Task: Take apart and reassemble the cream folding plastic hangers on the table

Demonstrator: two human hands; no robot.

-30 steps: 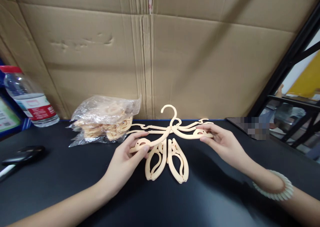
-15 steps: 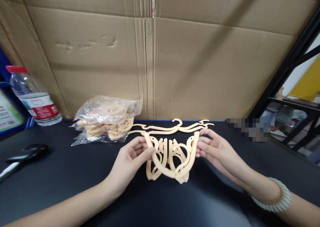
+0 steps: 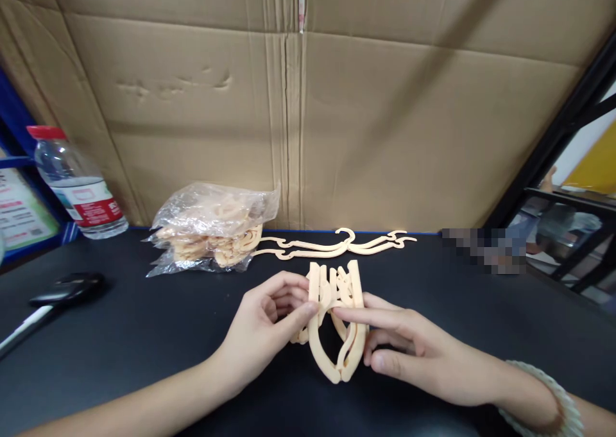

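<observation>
A cream folding hanger (image 3: 355, 347) stands upright on its joint with both arms folded close together. My left hand (image 3: 269, 318) is closed on its left arm, thumb in front and fingers behind. The index finger of my right hand (image 3: 423, 344) reaches across the front of its right arm, and the other fingers bend against its outer side. More folded cream hanger pieces show just behind it, partly hidden by my left hand and the hanger.
Opened-out cream hangers (image 3: 320, 249) lie along the back of the black table (image 3: 158, 334). To their left sits a clear plastic bag (image 3: 212, 209) of hangers. A bottle (image 3: 79, 187) and a black object with a white handle (image 3: 67, 289) are at the left. Cardboard (image 3: 192, 116) stands behind.
The hanger's arms have folded inward, from spread wide to nearly parallel, and it is closer to me. My hands have drawn together, and my right index finger now crosses its front.
</observation>
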